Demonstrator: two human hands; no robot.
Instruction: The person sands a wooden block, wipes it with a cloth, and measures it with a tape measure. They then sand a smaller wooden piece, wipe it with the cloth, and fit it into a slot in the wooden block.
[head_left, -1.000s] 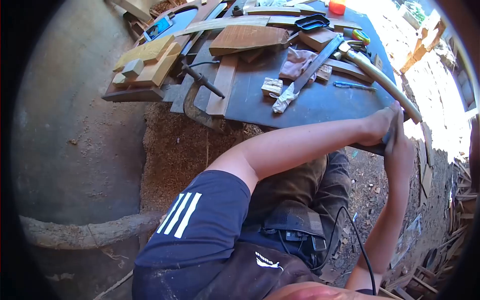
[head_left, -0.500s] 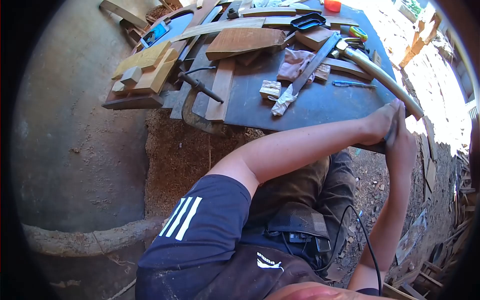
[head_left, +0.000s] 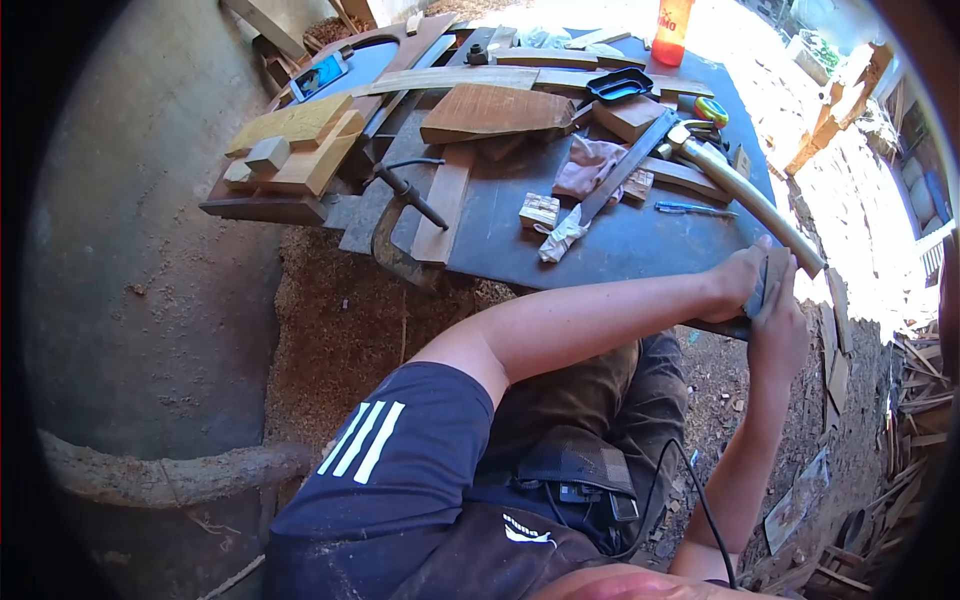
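At the near right corner of the workbench (head_left: 640,255), my left hand (head_left: 738,280) and my right hand (head_left: 780,318) are close together. A narrow, flat grey piece (head_left: 757,290) shows between them, its kind not clear. Both hands are closed on it, with most of the fingers hidden. Just beyond them lies a hammer (head_left: 755,195) with a long pale handle, its end near my right fingers. A blue pen (head_left: 695,209) rests to the left of the handle. Further left is a long flat blade (head_left: 628,165) with a white-wrapped grip, beside a pink cloth (head_left: 587,167).
A C-clamp (head_left: 385,240) grips the bench's front edge over a wood strip (head_left: 445,205). A thick wooden board (head_left: 490,110), a black tray (head_left: 619,86), a tape measure (head_left: 711,111), an orange bottle (head_left: 672,32) and a phone (head_left: 320,75) lie or stand behind. Sawdust covers the floor.
The view has shifted slightly, showing more of the orange bottle. My hands appear a little lower and further left, still together at the bench corner around the grey piece.
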